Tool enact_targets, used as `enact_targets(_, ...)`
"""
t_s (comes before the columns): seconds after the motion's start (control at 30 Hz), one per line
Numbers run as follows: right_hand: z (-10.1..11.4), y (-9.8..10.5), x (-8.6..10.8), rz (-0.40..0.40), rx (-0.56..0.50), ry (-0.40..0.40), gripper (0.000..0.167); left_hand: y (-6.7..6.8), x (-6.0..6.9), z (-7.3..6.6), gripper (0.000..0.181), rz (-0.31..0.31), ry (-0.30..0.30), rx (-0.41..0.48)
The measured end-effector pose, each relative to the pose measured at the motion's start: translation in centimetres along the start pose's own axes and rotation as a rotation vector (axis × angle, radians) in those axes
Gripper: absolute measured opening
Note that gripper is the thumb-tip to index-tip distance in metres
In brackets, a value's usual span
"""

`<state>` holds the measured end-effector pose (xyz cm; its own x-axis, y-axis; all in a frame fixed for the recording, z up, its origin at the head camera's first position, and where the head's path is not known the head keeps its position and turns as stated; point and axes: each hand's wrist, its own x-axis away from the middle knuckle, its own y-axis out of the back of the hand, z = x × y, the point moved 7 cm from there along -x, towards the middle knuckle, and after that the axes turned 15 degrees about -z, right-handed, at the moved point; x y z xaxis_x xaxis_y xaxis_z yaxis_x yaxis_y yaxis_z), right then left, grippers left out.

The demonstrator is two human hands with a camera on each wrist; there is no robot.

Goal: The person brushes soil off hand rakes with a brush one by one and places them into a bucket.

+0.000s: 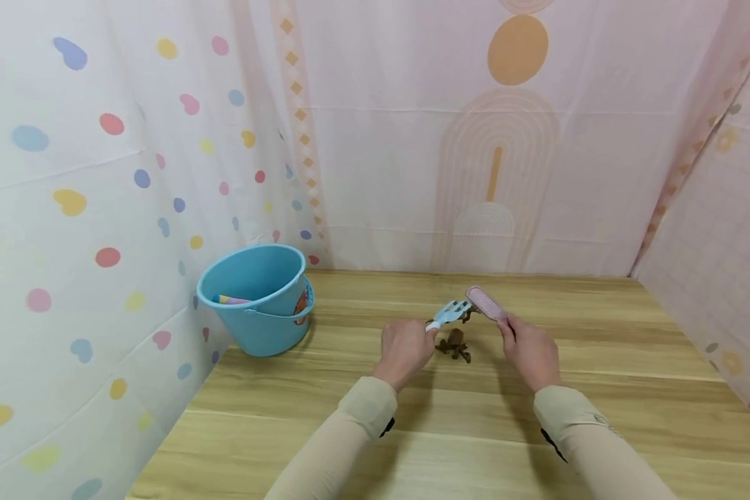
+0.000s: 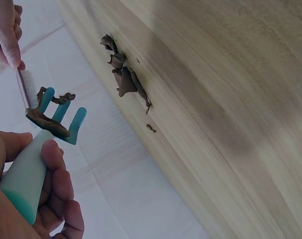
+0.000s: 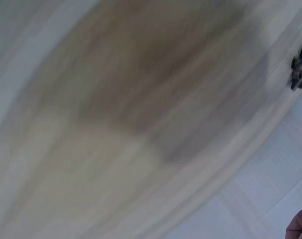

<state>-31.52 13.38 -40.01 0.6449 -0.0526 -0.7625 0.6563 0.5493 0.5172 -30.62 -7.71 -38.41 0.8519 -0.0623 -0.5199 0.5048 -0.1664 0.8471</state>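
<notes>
My left hand (image 1: 407, 347) grips the pale handle of a light blue toy hand fork (image 1: 453, 312), its tines tilted up. Dark brown, crumpled scraps (image 2: 47, 123) lie across and hang from those tines in the left wrist view. A pink-backed brush (image 1: 486, 304) with white bristles is held in my right hand (image 1: 532, 354), its head right beside the fork and the scraps. Below the fork, more brown crumpled pieces (image 1: 455, 344) lie in a small heap on the table. The right wrist view catches only part of the hand (image 3: 299, 226) at its corner.
A light blue bucket (image 1: 275, 333) stands on the left of the wooden table (image 1: 462, 423), with something colourful inside. Patterned curtains (image 1: 375, 173) hang along the back and both sides. One tiny brown crumb (image 2: 151, 128) lies apart from the heap.
</notes>
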Motion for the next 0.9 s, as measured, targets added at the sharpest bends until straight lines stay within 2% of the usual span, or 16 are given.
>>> enact_targets(0.1, -0.4, 0.1, -0.3, 0.029, 0.013, -0.027, 0.027, -0.2, 0.1, 0.0, 0.047, 0.011, 0.022, 0.061)
enact_targets(0.3, -0.3, 0.0, -0.3, 0.04, -0.006, -0.006, 0.031, -0.9, 0.4, 0.8, 0.04, 0.1, 0.187, 0.314)
enact_targets(0.43, -0.2, -0.1, -0.1, 0.016, -0.025, 0.053, 0.031, -0.8, 0.3, 1.1, 0.039, 0.083, 0.212, 0.353)
enact_targets(0.57, -0.3, 0.0, 0.0, -0.001, -0.025, 0.071, 0.029, -0.7, 0.2, 1.3, 0.038, 0.077, 0.215, 0.378)
enact_targets(0.7, -0.3, 0.1, 0.3, 0.043, -0.01, 0.103, 0.024, -0.8, 0.3, 1.7, 0.035, 0.082, 0.258, 0.432)
enact_targets(0.8, -0.6, 0.2, 0.5, 0.082, 0.004, 0.085, 0.024, -0.7, 0.2, 2.1, 0.036, 0.078, 0.302, 0.506)
enact_targets(0.9, -1.3, 0.4, 0.5, 0.082, 0.008, 0.023, 0.027, -0.8, 0.2, 2.4, 0.035, 0.092, 0.364, 0.612)
